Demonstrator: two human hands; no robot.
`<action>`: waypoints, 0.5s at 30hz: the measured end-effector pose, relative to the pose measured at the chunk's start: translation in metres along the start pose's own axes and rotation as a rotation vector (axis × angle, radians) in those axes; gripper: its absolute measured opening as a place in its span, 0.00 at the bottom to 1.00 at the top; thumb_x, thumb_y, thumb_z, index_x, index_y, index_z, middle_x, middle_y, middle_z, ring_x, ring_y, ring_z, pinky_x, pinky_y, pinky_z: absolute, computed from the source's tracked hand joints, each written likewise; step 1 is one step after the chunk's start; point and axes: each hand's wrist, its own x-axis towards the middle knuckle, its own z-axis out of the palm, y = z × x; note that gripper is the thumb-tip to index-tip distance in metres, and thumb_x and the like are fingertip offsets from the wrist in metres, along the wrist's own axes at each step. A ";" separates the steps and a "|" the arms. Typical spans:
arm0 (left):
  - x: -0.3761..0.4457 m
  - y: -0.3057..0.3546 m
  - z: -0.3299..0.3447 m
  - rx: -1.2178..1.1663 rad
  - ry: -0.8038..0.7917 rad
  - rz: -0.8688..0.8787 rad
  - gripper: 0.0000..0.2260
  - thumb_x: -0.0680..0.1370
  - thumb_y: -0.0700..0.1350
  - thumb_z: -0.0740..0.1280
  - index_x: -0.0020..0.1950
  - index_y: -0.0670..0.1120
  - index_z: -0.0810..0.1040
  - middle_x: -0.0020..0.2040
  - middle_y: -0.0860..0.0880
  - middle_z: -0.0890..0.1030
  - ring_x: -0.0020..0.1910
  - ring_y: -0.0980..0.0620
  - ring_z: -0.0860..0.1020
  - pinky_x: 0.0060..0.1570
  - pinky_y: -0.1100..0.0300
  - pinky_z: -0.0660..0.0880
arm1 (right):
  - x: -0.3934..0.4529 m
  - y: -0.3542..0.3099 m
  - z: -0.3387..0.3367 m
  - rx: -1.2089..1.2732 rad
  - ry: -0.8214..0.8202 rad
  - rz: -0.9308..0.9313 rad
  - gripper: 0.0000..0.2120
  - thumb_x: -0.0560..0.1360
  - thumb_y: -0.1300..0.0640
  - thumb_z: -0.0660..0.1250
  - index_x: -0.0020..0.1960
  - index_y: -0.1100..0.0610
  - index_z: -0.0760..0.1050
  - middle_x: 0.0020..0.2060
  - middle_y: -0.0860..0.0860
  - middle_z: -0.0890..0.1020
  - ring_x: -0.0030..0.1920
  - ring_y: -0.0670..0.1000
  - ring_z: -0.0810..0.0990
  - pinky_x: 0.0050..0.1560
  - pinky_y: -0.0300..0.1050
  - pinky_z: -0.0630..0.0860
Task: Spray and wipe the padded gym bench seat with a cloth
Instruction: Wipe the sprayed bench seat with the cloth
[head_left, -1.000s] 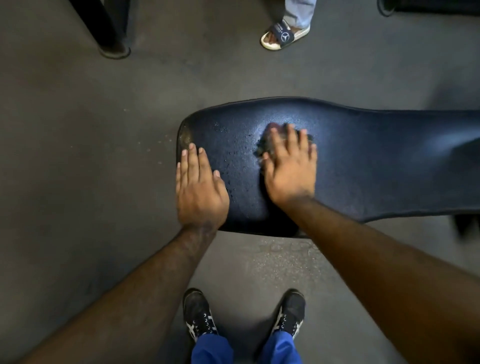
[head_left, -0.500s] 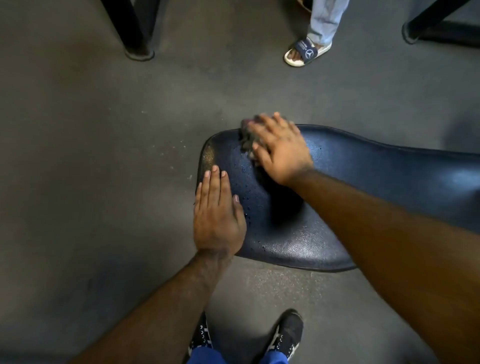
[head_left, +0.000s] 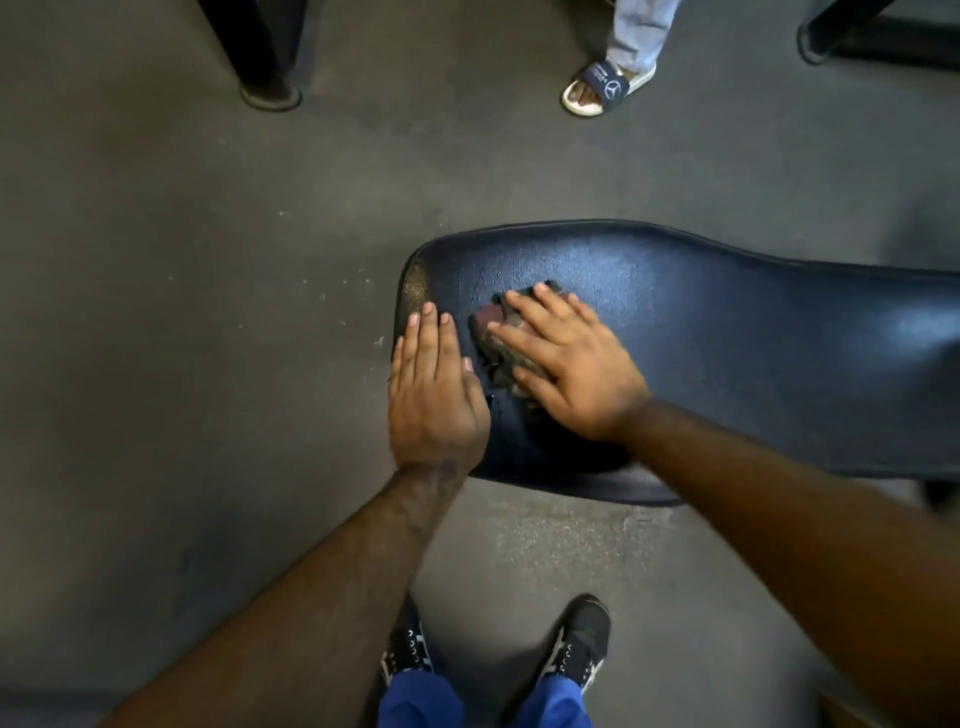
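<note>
A dark blue padded bench seat (head_left: 727, 332) runs from the middle of the view off to the right, with droplets on its left end. My left hand (head_left: 434, 395) lies flat with straight fingers on the seat's left edge. My right hand (head_left: 571, 364) presses flat on a dark crumpled cloth (head_left: 491, 325) in the middle of the seat's left end; most of the cloth is hidden under the palm. No spray bottle is in view.
Grey floor surrounds the bench. Another person's sandalled foot (head_left: 605, 85) stands beyond the seat. Black equipment legs stand at the top left (head_left: 265, 78) and top right (head_left: 841, 36). My own shoes (head_left: 582, 644) are just below the seat.
My right hand has slid the cloth from the seat's far left corner back toward the middle and nearer me. My left hand stays flat on the left edge.
</note>
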 end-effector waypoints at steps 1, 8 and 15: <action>0.000 0.000 0.000 -0.012 0.002 -0.002 0.25 0.80 0.46 0.52 0.75 0.37 0.65 0.77 0.41 0.64 0.77 0.44 0.60 0.76 0.47 0.57 | -0.006 0.013 -0.003 0.000 0.033 0.050 0.26 0.80 0.43 0.53 0.76 0.47 0.65 0.79 0.53 0.63 0.79 0.58 0.57 0.79 0.60 0.52; 0.000 -0.002 -0.002 -0.038 -0.004 0.009 0.25 0.80 0.46 0.51 0.74 0.38 0.66 0.77 0.41 0.64 0.77 0.44 0.61 0.77 0.50 0.55 | -0.064 -0.071 0.026 0.052 0.103 0.216 0.26 0.80 0.43 0.54 0.77 0.47 0.64 0.79 0.53 0.61 0.80 0.57 0.54 0.79 0.59 0.50; -0.002 -0.013 -0.008 -0.084 -0.034 0.075 0.23 0.80 0.43 0.53 0.75 0.36 0.65 0.77 0.39 0.63 0.77 0.43 0.60 0.77 0.51 0.54 | -0.055 -0.078 0.032 0.028 0.259 0.777 0.29 0.79 0.42 0.52 0.78 0.49 0.62 0.79 0.54 0.60 0.80 0.59 0.54 0.78 0.61 0.53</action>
